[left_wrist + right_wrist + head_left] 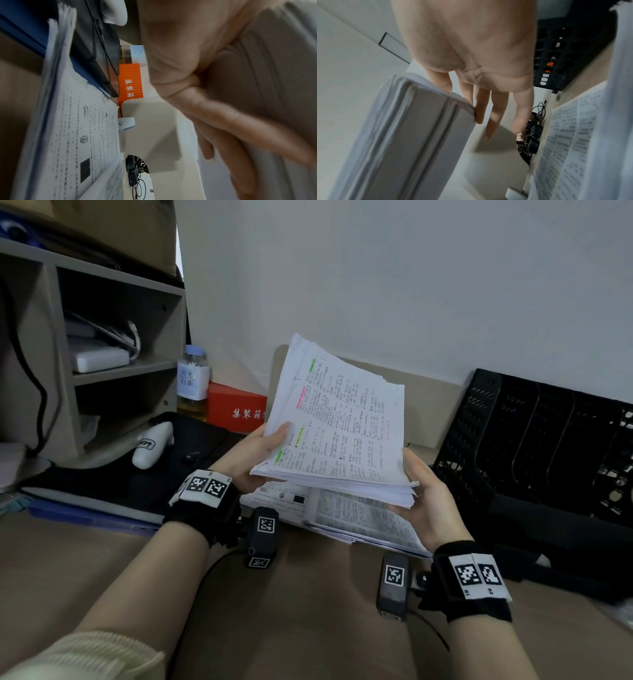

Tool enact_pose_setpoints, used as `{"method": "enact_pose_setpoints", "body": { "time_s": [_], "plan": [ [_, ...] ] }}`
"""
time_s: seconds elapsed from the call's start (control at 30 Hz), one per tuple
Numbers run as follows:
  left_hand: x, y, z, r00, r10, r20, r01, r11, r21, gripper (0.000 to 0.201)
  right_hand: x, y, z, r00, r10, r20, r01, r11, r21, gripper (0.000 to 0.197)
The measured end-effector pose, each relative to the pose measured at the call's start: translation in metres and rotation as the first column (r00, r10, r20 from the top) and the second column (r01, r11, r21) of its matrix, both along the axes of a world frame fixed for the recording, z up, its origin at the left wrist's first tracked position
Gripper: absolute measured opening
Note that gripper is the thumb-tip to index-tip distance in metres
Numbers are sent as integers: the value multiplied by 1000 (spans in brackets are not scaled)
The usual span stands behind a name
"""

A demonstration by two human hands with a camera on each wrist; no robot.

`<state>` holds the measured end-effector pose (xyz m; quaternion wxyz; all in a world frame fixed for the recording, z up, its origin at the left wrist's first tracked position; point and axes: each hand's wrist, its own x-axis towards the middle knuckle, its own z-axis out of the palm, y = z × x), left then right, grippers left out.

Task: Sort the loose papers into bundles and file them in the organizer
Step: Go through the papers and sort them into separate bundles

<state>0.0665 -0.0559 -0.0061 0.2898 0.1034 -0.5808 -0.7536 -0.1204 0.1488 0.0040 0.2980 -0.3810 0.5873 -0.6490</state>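
Left hand (253,453) grips a thick white printed-paper bundle (335,433); right hand (424,494) steadies it, fingers straight. Loose printed sheets (359,518) remain unsorted beneath, and filing into the black perforated plastic organizer (534,440) seemingly awaits.

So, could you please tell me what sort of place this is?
Probably a home or small-office desk: a black perforated plastic file organizer, a grey wooden shelf unit, and a thick bundle of printed white papers held by the left hand and right hand.

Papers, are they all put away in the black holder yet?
Not yet. Done: nothing shows filed in the black organizer. In hand: the left hand grips one thick bundle, the right hand steadies its corner. Left: more papers lie on the desk underneath.
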Motion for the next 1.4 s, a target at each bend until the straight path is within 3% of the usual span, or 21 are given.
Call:
{"method": "enact_pose_setpoints", "body": {
  "time_s": [0.17, 0.37, 0.47, 0.57, 0.9, 1.03, 1.17, 1.4],
  "plan": [
    [1, 0, 2, 1000, 14, -9, -14, 1000, 23, 29, 0, -3, -1, 999, -3, -50, 4, 1000, 28, 35],
    [3, -4, -1, 1000, 26, 7, -26, 999, 22, 39, 0, -7, -4, 1000, -16, -7, 16, 1000, -5, 37],
    [3, -6, -2, 1000, -9, 4, 9, 1000, 3, 42, 0, -7, -4, 996, 46, -74, -46, 999, 0, 35],
    [2, -3, -2, 1000, -8, -11, 9, 996, 87, 41, 1, -8, -3, 992, 93, -90, -94, 995, -16, 35],
    [3, -2, -1, 998, -44, -34, 47, 992, 116, 42, 0, -9, -7, 989, 89, -118, -99, 991, -85, 41],
    [4, 0, 0, 998, -55, -44, 60, 990, 124, 40, -5, -10, -10, 998, -37, -46, 32, 994, -103, 39],
    [3, 4, 2, 998, -51, -43, 57, 988, 144, 38, -3, -10, -11, 990, -138, -4, 138, 988, -73, 13],
    [0, 11, 3, 996, -65, -55, 71, 989, 128, 35, -3, -18, -18, 955, -297, -15, 295, 952, -75, 14]
  ]
}}
